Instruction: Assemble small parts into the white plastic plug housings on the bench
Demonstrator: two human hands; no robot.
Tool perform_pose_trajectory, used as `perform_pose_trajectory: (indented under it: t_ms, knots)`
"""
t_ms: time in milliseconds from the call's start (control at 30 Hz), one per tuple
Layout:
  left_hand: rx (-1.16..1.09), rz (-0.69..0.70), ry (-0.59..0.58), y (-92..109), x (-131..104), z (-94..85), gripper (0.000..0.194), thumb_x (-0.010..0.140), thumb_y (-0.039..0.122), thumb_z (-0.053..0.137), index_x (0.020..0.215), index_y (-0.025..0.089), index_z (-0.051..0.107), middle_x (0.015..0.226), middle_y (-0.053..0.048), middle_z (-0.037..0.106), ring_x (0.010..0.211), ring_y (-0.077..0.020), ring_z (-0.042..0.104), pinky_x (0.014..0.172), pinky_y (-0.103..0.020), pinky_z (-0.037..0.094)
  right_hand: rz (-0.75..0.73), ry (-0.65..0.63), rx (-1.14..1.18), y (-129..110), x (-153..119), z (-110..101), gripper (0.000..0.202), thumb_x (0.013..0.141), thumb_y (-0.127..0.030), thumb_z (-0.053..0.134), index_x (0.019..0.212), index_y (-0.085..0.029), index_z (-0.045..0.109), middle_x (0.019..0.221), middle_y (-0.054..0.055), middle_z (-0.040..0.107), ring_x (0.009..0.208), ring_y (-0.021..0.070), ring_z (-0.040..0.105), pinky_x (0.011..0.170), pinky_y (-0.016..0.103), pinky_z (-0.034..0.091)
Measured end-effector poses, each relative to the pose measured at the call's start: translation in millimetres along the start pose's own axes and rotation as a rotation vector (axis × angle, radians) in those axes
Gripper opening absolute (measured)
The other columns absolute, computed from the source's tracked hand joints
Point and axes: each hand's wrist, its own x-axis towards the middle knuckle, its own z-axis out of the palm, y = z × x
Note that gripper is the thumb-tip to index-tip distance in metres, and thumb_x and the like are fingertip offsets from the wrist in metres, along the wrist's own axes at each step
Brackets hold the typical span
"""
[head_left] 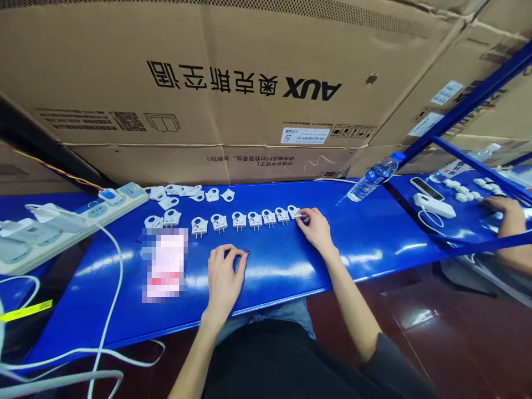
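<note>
Fingers of the left hand (226, 274) pinch a small piece (247, 252), mostly hidden and too tiny to identify; those of the right hand (316, 230) touch the row's rightmost plug (293, 211), hiding its prongs, grip unclear. Bare blue table (274, 266) opens between hands and near edge. Other plugs (239, 220) point prongs near, their row running left to right.

We see seven white ringed plugs (255, 223) in a row, prongs mostly toward us. We hold the rightmost plug (293, 213) at its edge and pinch a tiny red-and-dark piece (247, 251), nearer us.
</note>
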Motion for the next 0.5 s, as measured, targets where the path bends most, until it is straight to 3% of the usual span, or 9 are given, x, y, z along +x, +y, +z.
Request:
perform_pose_trajectory:
  t_ms: [500]
  knots:
    - [0.018,0.019,0.000,-0.2,1.0,0.6,0.020,0.100,0.035,0.054,0.094,0.024,0.069,0.105,-0.008,0.066,0.108,-0.0303,0.058,0.096,-0.047,0.047,-0.111,-0.116,0.007,9.1,2.1,-8.0,0.033,0.087,-0.019,0.070,0.120,-0.023,0.070,0.113,0.006,0.068,0.092,0.0193,0.070,0.084,0.033,0.054]
